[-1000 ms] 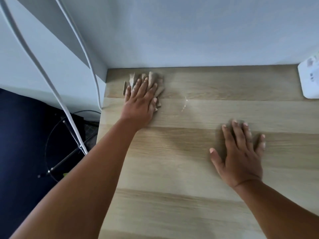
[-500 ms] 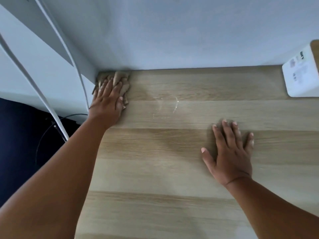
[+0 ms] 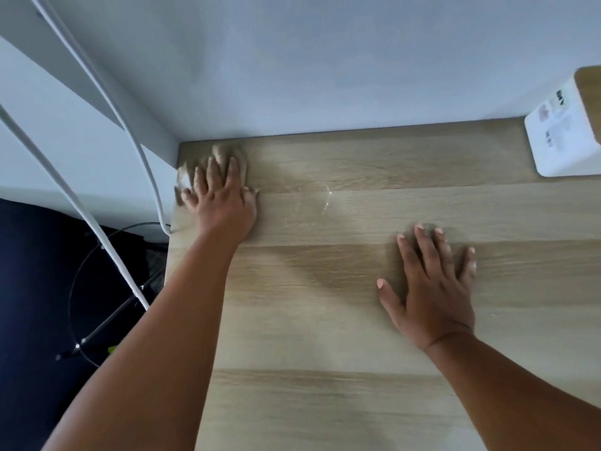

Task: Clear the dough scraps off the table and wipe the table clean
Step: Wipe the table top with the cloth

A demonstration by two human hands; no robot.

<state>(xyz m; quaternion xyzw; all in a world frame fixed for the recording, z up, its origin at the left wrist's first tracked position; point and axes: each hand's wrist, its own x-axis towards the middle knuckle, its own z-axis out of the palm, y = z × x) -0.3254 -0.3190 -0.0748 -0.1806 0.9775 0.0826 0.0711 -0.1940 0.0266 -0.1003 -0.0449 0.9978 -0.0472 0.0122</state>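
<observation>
**Cloth mostly hidden, edges cropped**

The left hand [image 3: 224, 196] covered most of the tan cloth [image 3: 227, 153], leaving only blurred folds visible beyond the fingers [image 3: 213, 170] and at the desk's [image 3: 325, 320] left edge; its full shape could not be told. The white box [image 3: 566, 138] was cut off by the right border, and its printed labels were too small to read. Both forearms ran out of the bottom edge. The white cables [image 3: 97, 76] left the top border. The faint marks [image 3: 327, 198] on the desk were too slight to identify.
</observation>
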